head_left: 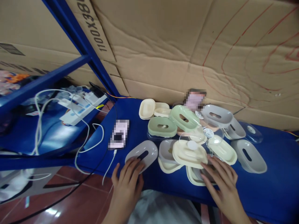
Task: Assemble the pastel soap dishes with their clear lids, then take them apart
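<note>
My left hand (128,180) rests with fingers extended over the near edge of a pale grey soap dish (150,151) that has a long slot in its base. My right hand (223,179) is spread above the near right of the pile, its fingertips at the edge of a cream soap dish piece (184,154) and over another cream tray (192,177) beneath. Whether those fingertips touch is hard to tell. Around them lie a grey dish (167,149), green dishes (162,124), an oval cream tray (225,149) and clear lids with round white labels (208,133).
A phone (119,133) with a white cable (109,168) lies left on the blue table (280,186). A power strip (81,110) with several plugs is farther left, by a blue metal frame (100,65). Cardboard (163,40) stands behind. A grey dish (251,155) sits at right.
</note>
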The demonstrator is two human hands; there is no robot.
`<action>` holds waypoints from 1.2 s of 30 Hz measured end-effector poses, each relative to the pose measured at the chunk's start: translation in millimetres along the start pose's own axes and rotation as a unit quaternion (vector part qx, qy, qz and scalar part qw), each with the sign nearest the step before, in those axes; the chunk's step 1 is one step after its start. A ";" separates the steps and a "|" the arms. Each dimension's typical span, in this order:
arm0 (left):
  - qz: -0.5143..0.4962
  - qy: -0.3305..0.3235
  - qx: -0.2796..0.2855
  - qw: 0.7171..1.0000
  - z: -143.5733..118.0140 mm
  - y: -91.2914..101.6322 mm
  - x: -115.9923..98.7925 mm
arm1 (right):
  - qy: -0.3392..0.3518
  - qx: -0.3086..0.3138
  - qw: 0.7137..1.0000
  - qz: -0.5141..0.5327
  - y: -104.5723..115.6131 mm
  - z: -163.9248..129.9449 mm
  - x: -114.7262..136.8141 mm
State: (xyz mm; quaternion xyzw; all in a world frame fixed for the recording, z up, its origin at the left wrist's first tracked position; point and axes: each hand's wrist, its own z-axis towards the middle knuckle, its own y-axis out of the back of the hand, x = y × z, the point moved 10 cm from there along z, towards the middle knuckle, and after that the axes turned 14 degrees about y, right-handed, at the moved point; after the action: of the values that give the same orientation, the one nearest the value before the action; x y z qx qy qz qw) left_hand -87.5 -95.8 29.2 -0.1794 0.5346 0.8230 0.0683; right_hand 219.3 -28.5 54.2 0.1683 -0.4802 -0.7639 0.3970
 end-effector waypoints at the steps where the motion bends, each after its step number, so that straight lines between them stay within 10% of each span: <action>1: 0.004 0.003 -0.001 1.000 -0.9 -0.2 2.9 | -0.004 -0.002 1.000 -0.003 0.1 0.2 -0.7; 7: -0.013 0.000 -0.033 0.999 -8.1 7.0 -3.9 | -0.008 -0.054 0.998 -0.017 9.6 -5.6 8.7; 15: -0.065 -0.119 0.112 0.985 -17.1 -44.3 -81.8 | -0.010 -0.050 0.998 -0.043 -7.7 -46.1 20.1; 24: -0.145 -0.109 0.112 0.977 -26.8 -35.1 -57.3 | -0.065 -0.004 0.997 -0.040 -24.3 -44.4 0.8; 28: -0.153 -0.111 0.136 0.973 -30.5 -41.9 -56.5 | -0.055 -0.114 0.991 -0.042 -6.2 -38.0 26.6; 36: -0.207 -0.113 0.098 0.967 -38.0 -41.4 -46.2 | 0.029 -0.007 0.999 0.027 -37.8 -11.1 73.0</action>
State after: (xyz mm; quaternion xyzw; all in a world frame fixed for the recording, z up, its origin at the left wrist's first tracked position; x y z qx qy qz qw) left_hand -23.7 -109.1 -3.1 -0.1843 0.5524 0.7497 0.3145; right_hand 163.7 -82.7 25.2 0.1748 -0.4673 -0.7511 0.4323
